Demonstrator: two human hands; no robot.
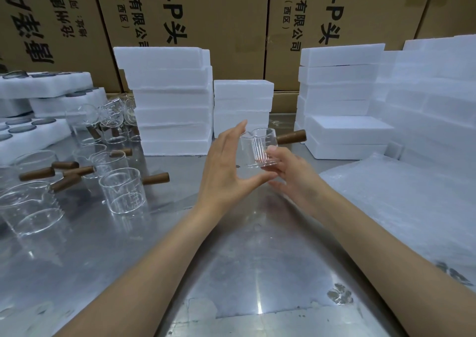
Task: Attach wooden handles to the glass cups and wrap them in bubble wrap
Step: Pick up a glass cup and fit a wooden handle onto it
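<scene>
A clear glass cup [258, 146] with a pouring spout is held upright above the steel table. A brown wooden handle [291, 137] sticks out of its right side. My right hand [291, 171] pinches the cup low down, thumb on the front wall and fingers under the base. My left hand [224, 166] is beside the cup on its left with straight fingers, its thumb reaching to the base and a fingertip near the spout. A stack of bubble wrap sheets [401, 202] lies flat on the table to the right.
Several more glass cups with wooden handles [123, 192] crowd the table's left side. White foam blocks [170, 99] are stacked behind and at the right [342, 84]. Foam trays holding dark lids [46, 84] sit far left. Cardboard boxes [219, 14] form the back wall.
</scene>
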